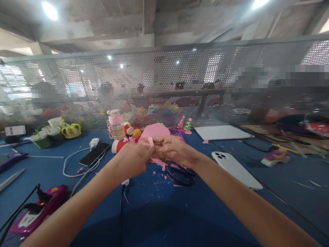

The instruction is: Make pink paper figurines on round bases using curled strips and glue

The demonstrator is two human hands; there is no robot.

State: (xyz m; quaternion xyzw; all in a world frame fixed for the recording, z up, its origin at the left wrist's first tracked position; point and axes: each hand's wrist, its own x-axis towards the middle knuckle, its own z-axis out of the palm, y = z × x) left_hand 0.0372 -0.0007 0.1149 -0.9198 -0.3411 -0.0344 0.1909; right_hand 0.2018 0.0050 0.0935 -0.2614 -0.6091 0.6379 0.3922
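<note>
Both hands meet over the blue table, above the scissors. The left hand and the right hand each pinch the same pink paper piece, held up off the table. Pink scraps lie around the scissors. A white phone rests right of the scissors; a pink bottle stands behind them to the left.

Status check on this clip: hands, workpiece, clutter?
Left hand and right hand together pinching pink paper. Scissors, pink scraps beneath. White phone right.
</note>
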